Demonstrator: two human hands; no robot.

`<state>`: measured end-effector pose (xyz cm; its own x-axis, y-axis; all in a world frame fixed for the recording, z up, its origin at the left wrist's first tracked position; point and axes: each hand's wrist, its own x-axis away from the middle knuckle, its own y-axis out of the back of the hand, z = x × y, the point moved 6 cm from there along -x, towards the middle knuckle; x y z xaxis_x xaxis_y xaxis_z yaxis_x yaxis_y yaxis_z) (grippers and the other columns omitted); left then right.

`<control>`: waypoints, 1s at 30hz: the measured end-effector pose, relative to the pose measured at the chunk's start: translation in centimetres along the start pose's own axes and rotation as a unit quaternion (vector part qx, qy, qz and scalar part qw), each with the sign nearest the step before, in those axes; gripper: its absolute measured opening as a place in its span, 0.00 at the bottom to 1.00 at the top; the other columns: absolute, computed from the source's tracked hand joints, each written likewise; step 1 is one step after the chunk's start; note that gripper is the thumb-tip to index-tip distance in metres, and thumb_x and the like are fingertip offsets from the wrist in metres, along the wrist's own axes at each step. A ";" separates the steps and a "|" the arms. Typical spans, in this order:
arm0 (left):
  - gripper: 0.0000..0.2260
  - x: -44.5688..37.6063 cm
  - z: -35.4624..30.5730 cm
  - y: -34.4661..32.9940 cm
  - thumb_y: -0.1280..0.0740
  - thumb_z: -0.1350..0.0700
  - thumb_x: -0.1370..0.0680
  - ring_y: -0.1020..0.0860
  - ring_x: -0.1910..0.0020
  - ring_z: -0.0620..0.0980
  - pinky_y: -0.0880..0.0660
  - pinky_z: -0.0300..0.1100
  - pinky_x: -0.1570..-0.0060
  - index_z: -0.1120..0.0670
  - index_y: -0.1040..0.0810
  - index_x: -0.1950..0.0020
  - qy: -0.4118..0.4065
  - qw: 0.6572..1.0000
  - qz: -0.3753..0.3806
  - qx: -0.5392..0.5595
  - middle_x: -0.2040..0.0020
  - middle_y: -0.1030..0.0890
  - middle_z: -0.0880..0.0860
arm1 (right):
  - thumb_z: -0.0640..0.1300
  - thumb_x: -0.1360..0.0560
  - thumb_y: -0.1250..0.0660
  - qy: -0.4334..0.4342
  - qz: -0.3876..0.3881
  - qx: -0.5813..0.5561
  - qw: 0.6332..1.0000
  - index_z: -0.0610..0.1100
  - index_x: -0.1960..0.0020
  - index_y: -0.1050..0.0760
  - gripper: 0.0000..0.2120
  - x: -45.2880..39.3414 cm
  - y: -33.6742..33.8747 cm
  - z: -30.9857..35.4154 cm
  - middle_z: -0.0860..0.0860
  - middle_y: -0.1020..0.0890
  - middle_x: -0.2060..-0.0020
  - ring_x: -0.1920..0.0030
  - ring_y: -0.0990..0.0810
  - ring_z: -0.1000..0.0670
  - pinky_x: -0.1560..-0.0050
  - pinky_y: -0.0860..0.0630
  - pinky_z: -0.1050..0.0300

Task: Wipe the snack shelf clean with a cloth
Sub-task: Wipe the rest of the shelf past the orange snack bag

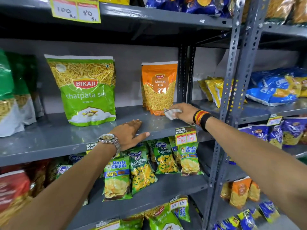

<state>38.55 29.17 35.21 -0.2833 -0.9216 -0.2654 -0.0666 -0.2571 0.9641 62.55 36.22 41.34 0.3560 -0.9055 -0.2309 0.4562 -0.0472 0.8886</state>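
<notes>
The right hand point(181, 112) is closed around a small bunched cloth point(172, 113), pale and crumpled, and presses it onto the grey shelf point(49, 136) at its right end, just in front of the orange Moong Dal pouch point(158, 88). The cloth sits close to the pouch's lower right corner, and whether it actually touches the packet cannot be told from this angle. Holding the cloth wadded rather than spread probably lets the person work into the tight corner beside the slotted upright point(232, 77).

The left hand point(130, 132) holds nothing. It lies flat and open on the shelf's front lip, fingers spread over the surface and thumb hooked along the edge, most likely as a brace that steadies the reach across to the far side (a wristwatch point(108, 140) shows on that arm).

The big green chatpata sev bag point(86, 92) stands upright further left, well apart from the cloth, and a bare stretch of shelf lies between the two packs. That open strip looks like the natural path for the next strokes. The packs standing at the back would seem to need shifting if the surface under them is to be cleaned. A price tag point(186, 136) hangs from the front edge just beneath the right wrist, and a careless sweep might catch it.
</notes>
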 end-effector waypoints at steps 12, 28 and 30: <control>0.39 5.7 4.7 0.6 0.53 0.29 0.22 0.34 0.24 0.55 0.34 0.49 0.27 0.55 0.39 0.20 -0.004 0.996 -0.033 -0.082 0.21 0.34 0.55 | 0.42 0.21 0.36 0.093 0.063 -0.068 0.991 0.48 0.35 0.23 0.14 0.7 -3.9 7.3 0.55 0.19 0.46 0.43 0.21 0.52 0.49 0.29 0.61; 0.38 6.3 4.0 0.8 0.53 0.30 0.22 0.34 0.23 0.55 0.33 0.51 0.27 0.52 0.41 0.19 0.031 0.997 -0.022 -0.071 0.20 0.36 0.53 | 0.50 0.20 0.36 0.190 0.174 -0.085 0.962 0.58 0.35 0.25 0.14 11.4 -5.4 5.7 0.57 0.18 0.42 0.46 0.20 0.56 0.44 0.25 0.59; 0.37 6.5 2.7 0.7 0.53 0.32 0.21 0.33 0.24 0.56 0.33 0.52 0.27 0.55 0.37 0.21 0.012 0.994 -0.077 -0.074 0.22 0.33 0.56 | 0.49 0.20 0.36 0.150 0.149 -0.098 0.972 0.56 0.35 0.25 0.14 11.9 -7.0 1.1 0.55 0.19 0.39 0.41 0.21 0.54 0.40 0.25 0.54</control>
<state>34.09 23.74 34.19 -0.2580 -0.8738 -0.4121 0.0341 -0.4345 0.9000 62.74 25.29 32.82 0.7049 -0.7013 -0.1062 0.4328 0.3067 0.8477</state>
